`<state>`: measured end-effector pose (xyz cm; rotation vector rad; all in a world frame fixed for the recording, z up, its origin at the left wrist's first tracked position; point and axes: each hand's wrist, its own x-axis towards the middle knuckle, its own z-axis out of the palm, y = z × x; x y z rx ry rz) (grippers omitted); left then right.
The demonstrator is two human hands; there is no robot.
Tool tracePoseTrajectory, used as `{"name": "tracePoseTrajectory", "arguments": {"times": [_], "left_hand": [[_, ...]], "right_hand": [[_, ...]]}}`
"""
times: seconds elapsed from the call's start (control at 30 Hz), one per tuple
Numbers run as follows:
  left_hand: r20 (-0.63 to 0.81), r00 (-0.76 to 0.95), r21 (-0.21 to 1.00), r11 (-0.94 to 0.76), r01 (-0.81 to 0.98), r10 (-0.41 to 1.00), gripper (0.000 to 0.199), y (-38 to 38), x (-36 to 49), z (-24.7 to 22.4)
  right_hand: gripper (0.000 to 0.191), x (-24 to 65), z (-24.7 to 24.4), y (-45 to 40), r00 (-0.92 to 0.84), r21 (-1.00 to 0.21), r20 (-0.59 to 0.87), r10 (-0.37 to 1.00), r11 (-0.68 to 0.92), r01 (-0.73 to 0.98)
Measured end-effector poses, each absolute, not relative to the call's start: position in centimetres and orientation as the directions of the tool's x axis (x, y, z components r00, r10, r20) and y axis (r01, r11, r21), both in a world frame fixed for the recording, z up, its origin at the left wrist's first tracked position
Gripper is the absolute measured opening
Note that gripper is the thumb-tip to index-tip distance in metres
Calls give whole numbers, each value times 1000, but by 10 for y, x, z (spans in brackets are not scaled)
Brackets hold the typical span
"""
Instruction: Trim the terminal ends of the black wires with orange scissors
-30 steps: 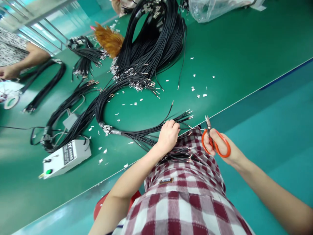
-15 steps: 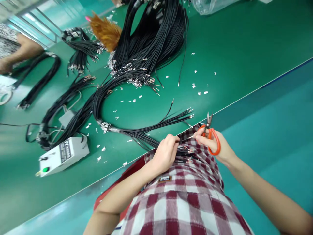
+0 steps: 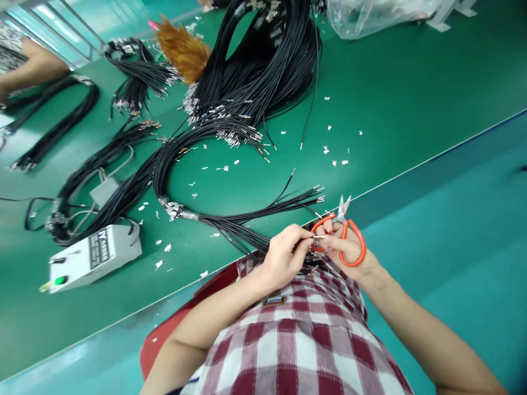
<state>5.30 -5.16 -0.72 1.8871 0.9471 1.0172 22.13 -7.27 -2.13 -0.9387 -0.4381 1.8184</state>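
My left hand (image 3: 288,253) is closed in a pinch on the end of a black cable (image 3: 315,237) with a pale tip, at the table's near edge. Facing it, my right hand (image 3: 349,251) holds orange-handled scissors (image 3: 342,211), their blades parted and pointing up, away from the cable. Its thumb and fingertips meet at the cable's pale tip. Several more cables of the same bundle (image 3: 234,224) fan out from a taped section on the table, some passing under my left hand toward my lap. Their lower ends are partly hidden by my hands.
A large heap of black cables (image 3: 263,71) lies at the back, beside a brown feather duster (image 3: 181,49). A white box with a green button (image 3: 95,255) stands at left. White scraps dot the green table (image 3: 395,82). A co-worker's arm (image 3: 39,66) shows at far left.
My right hand has moved left with the scissors, so both hands are now closer together at the cable's tip. The scissor blades are spread wider. The view has shifted slightly.
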Motion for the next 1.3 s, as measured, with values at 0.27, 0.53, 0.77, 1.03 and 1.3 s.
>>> {"name": "tracePoseTrajectory", "arguments": {"times": [0.27, 0.53, 0.77, 1.03, 1.3], "left_hand": [[139, 333, 941, -228, 248, 933, 12, -54, 49, 2], [-51, 350, 990, 0, 143, 935, 14, -58, 47, 1], [-362, 367, 898, 426, -109, 857, 35, -54, 42, 10], [-419, 338, 846, 497, -192, 843, 38, -54, 36, 1], [-389, 325, 893, 439, -96, 862, 39, -56, 39, 13]], "right_hand": [[27, 208, -26, -74, -58, -744, -335, 940, -302, -596], [29, 205, -18, -64, -36, -759, -292, 956, -255, -599], [32, 192, -18, -58, -138, -680, -346, 928, -349, -645], [26, 189, -26, -61, -214, -692, -404, 889, -450, -564], [24, 194, -19, -62, -65, -776, -264, 962, -253, -577]]}}
